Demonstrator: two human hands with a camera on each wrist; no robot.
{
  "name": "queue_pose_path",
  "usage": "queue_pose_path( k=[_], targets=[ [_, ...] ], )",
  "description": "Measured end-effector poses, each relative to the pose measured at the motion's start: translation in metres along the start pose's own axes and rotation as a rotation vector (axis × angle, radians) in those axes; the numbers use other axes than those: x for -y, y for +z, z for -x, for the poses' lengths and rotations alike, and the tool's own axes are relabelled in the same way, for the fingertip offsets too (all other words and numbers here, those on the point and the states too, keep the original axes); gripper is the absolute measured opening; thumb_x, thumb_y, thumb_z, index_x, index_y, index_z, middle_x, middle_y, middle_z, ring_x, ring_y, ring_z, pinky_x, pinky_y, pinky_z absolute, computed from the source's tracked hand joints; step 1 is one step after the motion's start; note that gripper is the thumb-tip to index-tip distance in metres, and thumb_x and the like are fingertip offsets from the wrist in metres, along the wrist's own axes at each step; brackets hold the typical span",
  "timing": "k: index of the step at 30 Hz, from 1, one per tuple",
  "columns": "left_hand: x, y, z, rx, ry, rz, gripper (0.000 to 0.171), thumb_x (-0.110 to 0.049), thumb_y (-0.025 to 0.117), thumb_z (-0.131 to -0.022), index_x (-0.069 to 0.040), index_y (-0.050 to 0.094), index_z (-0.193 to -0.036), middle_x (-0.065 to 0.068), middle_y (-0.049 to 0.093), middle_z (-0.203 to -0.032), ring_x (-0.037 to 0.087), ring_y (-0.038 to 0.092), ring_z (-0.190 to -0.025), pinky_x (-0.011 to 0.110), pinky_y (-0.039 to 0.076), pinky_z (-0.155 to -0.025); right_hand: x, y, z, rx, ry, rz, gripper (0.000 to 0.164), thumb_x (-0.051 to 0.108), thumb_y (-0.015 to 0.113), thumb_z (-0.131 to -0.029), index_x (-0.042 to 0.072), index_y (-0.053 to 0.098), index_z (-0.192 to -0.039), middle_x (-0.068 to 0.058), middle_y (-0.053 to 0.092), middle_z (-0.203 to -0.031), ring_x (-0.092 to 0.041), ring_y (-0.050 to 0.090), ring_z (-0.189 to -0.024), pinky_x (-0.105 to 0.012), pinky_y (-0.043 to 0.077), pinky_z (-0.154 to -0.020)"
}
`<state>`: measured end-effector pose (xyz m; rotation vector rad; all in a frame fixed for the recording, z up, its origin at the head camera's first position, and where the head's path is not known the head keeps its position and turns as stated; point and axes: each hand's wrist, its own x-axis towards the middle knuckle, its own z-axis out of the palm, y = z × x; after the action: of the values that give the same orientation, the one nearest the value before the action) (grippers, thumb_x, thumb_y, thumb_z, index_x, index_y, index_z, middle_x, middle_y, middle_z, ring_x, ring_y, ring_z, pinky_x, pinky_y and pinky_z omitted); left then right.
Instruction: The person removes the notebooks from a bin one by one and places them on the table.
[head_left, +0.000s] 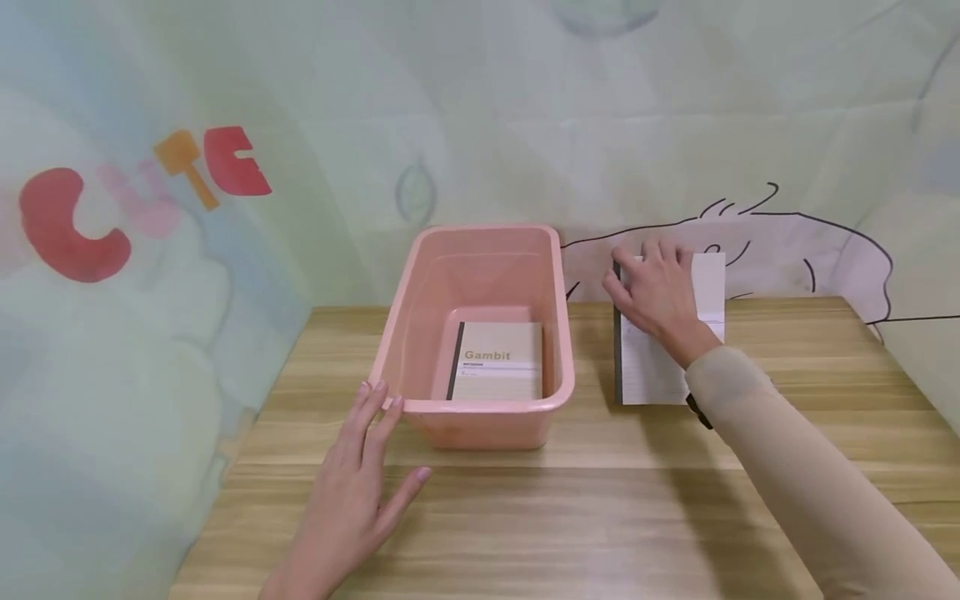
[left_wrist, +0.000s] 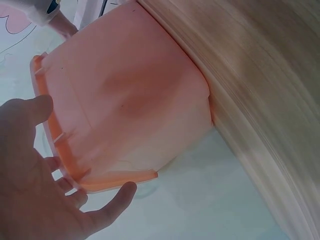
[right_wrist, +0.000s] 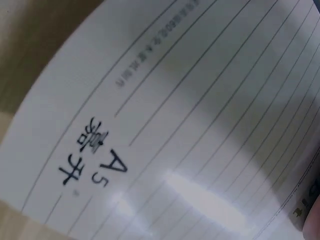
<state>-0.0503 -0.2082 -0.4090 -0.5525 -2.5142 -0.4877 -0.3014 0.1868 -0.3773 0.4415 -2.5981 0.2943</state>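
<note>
Hands [head_left: 352, 475] [head_left: 662, 292] touch rounded plastic tub [head_left: 480, 428], glossy rectangular notebook [head_left: 651, 371].

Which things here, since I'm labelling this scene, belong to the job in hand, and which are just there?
Seemingly part of the job:
pink tub, touched by the left grip
notebook inside the tub
second notebook, held by the right grip

Apparently just there:
wooden table
printed backdrop
dark wristband
</note>
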Motion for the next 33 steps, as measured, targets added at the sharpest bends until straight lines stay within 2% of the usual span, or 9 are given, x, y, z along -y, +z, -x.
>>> queue_pose_path(
  k=[9, 13, 17, 21, 28, 33],
  targets=[
    [0.001, -0.002, 0.002, -0.007, 0.009, -0.012, 0.081, -0.063, 0.039, -0.109, -0.001, 0.037, -0.162, 0.022, 0.034, -0.168, 0.039, 0.024, -0.161, 0.032, 0.009, -0.133, -0.002, 0.033, 0.006, 0.052, 0.048, 0.041, 0.045, 0.044, 0.042, -0.106, 0.011, 0.06, -0.131, -0.023, 0.053, -0.11, -0.046, 0.045, -0.112, -0.067, 0.033, -0.104],
    [0.002, -0.002, 0.004, -0.024, 0.025, -0.01, 0.08, -0.061, 0.04, -0.11, -0.001, 0.037, -0.162, 0.022, 0.034, -0.168, 0.039, 0.025, -0.16, 0.03, 0.008, -0.133, -0.004, 0.046, 0.007, 0.102, 0.062, 0.035, 0.049, 0.044, 0.044, -0.106, 0.01, 0.059, -0.139, -0.028, 0.057, -0.127, -0.048, 0.047, -0.122, -0.069, 0.031, -0.108],
    [0.0, -0.001, 0.005, -0.058, 0.051, -0.009, 0.079, -0.059, 0.042, -0.11, 0.002, 0.038, -0.16, 0.025, 0.035, -0.167, 0.042, 0.027, -0.159, 0.031, 0.01, -0.133, -0.007, 0.055, 0.007, 0.185, 0.076, 0.014, 0.052, 0.044, 0.046, -0.107, 0.009, 0.058, -0.144, -0.028, 0.053, -0.145, -0.049, 0.044, -0.138, -0.07, 0.028, -0.114],
    [0.0, -0.001, 0.005, -0.078, 0.064, -0.005, 0.077, -0.057, 0.043, -0.111, 0.002, 0.038, -0.16, 0.026, 0.036, -0.166, 0.043, 0.028, -0.158, 0.03, 0.011, -0.133, -0.008, 0.062, 0.007, 0.22, 0.082, -0.004, 0.053, 0.043, 0.049, -0.106, 0.007, 0.058, -0.143, -0.029, 0.051, -0.15, -0.049, 0.04, -0.144, -0.071, 0.028, -0.116],
    [-0.001, -0.001, 0.006, -0.046, 0.046, -0.013, 0.078, -0.059, 0.041, -0.11, 0.0, 0.036, -0.162, 0.023, 0.033, -0.168, 0.04, 0.025, -0.16, 0.03, 0.009, -0.133, -0.011, 0.071, 0.01, 0.3, 0.101, -0.079, 0.055, 0.045, 0.048, -0.106, 0.003, 0.058, -0.14, -0.028, 0.044, -0.154, -0.049, 0.033, -0.145, -0.07, 0.023, -0.117],
    [-0.002, -0.001, 0.006, -0.032, 0.039, -0.012, 0.078, -0.059, 0.041, -0.11, -0.001, 0.035, -0.162, 0.023, 0.032, -0.169, 0.039, 0.024, -0.161, 0.03, 0.008, -0.133, -0.013, 0.079, 0.011, 0.353, 0.106, -0.156, 0.05, 0.043, 0.048, -0.106, 0.006, 0.058, -0.138, -0.026, 0.041, -0.152, -0.047, 0.031, -0.146, -0.068, 0.023, -0.118]
  ],
)
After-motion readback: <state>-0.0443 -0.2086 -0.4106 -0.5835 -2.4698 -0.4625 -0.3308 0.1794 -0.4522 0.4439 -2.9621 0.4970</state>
